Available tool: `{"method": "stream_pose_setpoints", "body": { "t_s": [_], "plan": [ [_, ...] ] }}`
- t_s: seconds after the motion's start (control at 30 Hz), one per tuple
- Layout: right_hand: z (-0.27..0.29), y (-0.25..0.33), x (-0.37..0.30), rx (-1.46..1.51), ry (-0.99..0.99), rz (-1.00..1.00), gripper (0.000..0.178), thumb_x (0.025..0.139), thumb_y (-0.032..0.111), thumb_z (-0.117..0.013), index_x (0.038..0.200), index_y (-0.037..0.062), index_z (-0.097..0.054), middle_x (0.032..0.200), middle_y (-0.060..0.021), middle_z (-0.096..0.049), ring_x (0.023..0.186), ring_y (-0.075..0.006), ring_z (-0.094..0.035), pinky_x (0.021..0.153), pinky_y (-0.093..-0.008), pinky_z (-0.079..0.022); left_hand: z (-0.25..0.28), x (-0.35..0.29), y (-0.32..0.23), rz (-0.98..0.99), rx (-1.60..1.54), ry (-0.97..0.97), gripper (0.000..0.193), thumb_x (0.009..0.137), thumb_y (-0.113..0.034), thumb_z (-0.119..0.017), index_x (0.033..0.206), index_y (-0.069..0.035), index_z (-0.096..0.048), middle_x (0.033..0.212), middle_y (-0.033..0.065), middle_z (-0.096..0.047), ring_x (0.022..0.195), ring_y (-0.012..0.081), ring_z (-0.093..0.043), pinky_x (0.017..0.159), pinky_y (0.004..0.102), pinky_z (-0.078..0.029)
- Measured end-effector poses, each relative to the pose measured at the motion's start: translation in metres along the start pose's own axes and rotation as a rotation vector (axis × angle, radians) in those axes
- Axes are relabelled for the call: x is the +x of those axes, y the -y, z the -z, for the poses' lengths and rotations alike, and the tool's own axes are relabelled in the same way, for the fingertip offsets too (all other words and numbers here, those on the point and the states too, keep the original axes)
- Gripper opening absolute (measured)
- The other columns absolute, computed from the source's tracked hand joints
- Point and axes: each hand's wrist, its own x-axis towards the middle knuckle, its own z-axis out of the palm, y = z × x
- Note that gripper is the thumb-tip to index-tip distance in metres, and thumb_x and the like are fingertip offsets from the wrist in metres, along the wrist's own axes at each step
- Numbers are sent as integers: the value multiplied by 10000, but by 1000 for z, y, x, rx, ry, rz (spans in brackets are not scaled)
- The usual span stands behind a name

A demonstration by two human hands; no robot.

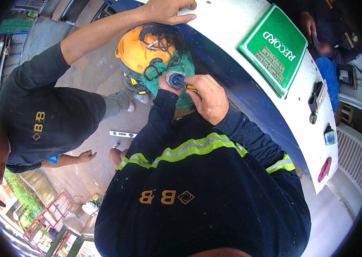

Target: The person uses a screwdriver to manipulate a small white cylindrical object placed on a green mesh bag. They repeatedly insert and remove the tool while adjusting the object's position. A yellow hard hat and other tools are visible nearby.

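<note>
My left hand is closed around a round blue plug, its open end facing up with dark parts inside. In the fingers of my right hand is a yellow-and-black screwdriver, partly covered by my grip. Its tip points toward the blue plug; whether it touches a screw is too small to tell. Just beyond my left hand lies a bundle of green netting. An orange helmet with dark straps and mesh rests beside the netting.
A white curved tabletop runs along my right. On it lie a green book, a dark tool, a small blue item and a maroon cloth. One co-worker's hand touches the table's edge. A spirit level lies on the floor.
</note>
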Motion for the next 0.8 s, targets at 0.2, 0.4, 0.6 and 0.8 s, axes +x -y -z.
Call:
{"method": "stream_pose_setpoints", "body": {
  "t_s": [0.2,0.4,0.6,0.8],
  "plan": [
    [0,2,3,228,35,-45,305,657,-66,-668,940,40,-620,989,-114,-570,810,-272,-592,709,-327,-471,-19,-22,5,-139,250,-13,307,849,-217,-323,856,-1,-541,778,132,-581,742,258,-584,697,360,-493],
    [2,10,0,220,62,-40,317,680,-92,-629,968,41,-627,975,-114,-549,822,-256,-593,727,-314,-469,-7,-8,4,-66,145,-6,301,850,-210,-324,854,-6,-545,780,131,-582,742,258,-585,701,358,-494],
    [1,11,-1,260,2,-46,298,708,-86,-611,984,26,-620,923,-104,-558,816,-247,-592,713,-308,-470,0,1,3,-21,95,-6,295,851,-202,-325,852,-10,-549,782,131,-584,743,259,-586,705,356,-494],
    [2,9,1,234,-17,-50,257,727,-102,-572,958,6,-602,916,-106,-569,821,-246,-597,716,-313,-471,4,6,4,-12,84,3,290,851,-195,-325,850,-15,-553,784,130,-585,743,259,-588,709,354,-494]
  ]
}}
